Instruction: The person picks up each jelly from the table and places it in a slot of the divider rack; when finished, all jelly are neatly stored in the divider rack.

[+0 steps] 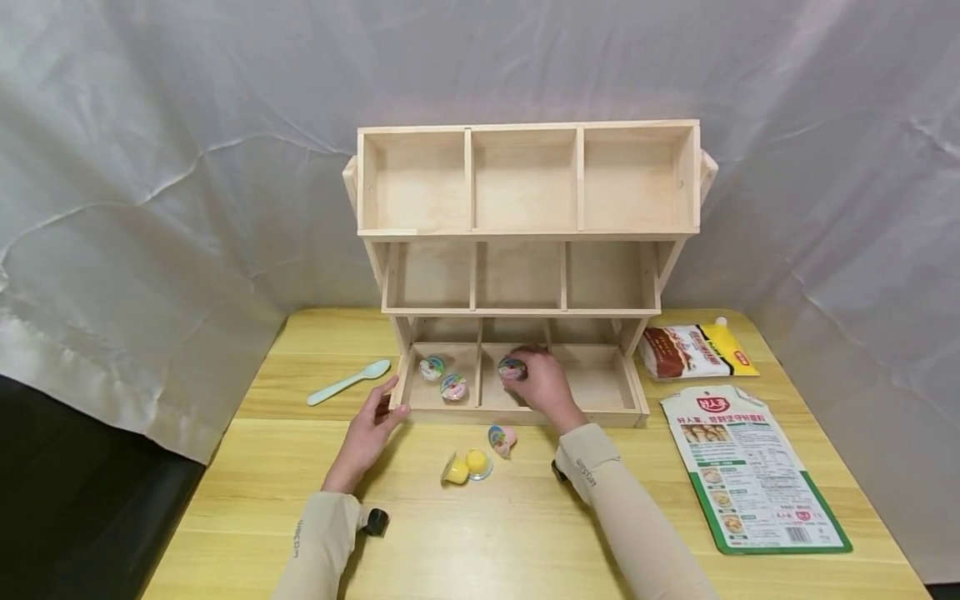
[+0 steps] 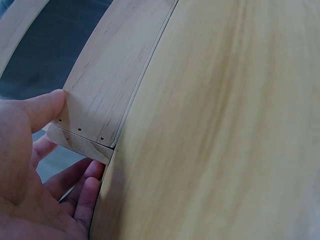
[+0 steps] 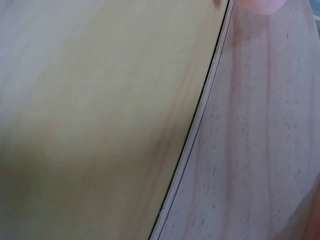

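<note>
In the head view the right hand (image 1: 546, 387) pinches a jelly cup (image 1: 512, 369) over the bottom tier's middle compartment. The left hand (image 1: 369, 435) grips the front left corner of the wooden rack (image 1: 517, 416); in the left wrist view that hand (image 2: 37, 165) has its thumb on the front board (image 2: 100, 85) and its fingers around the end piece. Two jelly cups (image 1: 432, 368) (image 1: 453, 387) lie in the bottom left compartment. Before the rack are a pink jelly cup (image 1: 504, 440) and two yellow ones (image 1: 455, 470) (image 1: 477, 461).
A pale green spoon (image 1: 348, 383) lies left of the rack. On the right are a brown, white and yellow packet (image 1: 697, 351) and a flat green and white pouch (image 1: 753, 475). The upper two tiers (image 1: 528, 234) stand above the bottom compartments. A grey curtain (image 1: 225, 100) surrounds the table.
</note>
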Demonstrator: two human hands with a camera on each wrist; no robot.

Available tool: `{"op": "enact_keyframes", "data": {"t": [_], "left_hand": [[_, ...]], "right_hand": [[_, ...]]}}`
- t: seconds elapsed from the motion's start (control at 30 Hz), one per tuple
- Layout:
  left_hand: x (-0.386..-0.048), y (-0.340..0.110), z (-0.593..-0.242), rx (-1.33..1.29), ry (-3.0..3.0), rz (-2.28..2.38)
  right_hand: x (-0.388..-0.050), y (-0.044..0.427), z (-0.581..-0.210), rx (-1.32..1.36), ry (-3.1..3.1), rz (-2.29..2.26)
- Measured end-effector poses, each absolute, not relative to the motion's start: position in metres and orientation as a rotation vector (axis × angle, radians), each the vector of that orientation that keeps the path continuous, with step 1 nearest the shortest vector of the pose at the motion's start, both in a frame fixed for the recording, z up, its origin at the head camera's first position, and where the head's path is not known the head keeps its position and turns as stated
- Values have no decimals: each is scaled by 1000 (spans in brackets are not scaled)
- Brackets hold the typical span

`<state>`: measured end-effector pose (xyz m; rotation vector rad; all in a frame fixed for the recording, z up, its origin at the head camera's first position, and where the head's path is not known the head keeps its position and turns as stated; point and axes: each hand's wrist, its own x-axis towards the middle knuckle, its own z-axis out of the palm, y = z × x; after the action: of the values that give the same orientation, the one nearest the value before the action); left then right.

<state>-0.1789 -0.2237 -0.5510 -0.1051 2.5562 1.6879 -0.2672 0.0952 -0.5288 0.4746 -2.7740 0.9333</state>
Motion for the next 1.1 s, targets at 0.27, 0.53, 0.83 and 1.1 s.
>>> {"op": "enact_keyframes", "data": {"t": [0.27, 0.53, 0.83, 1.1], "left_hand": [[-176, -221, -545, -94, 2545, 1694], [-179, -223, -551, -104, 2550, 1692], [-177, -224, -550, -120, 2520, 1702], [-178, -224, -550, -107, 2532, 1700]], "right_hand": [[-267, 96, -528, 476, -2801, 951], [-266, 99, -523, 505, -2786, 1008], [-256, 104, -513, 592, -2700, 1038], [-233, 111, -498, 606, -2727, 1056]]}}
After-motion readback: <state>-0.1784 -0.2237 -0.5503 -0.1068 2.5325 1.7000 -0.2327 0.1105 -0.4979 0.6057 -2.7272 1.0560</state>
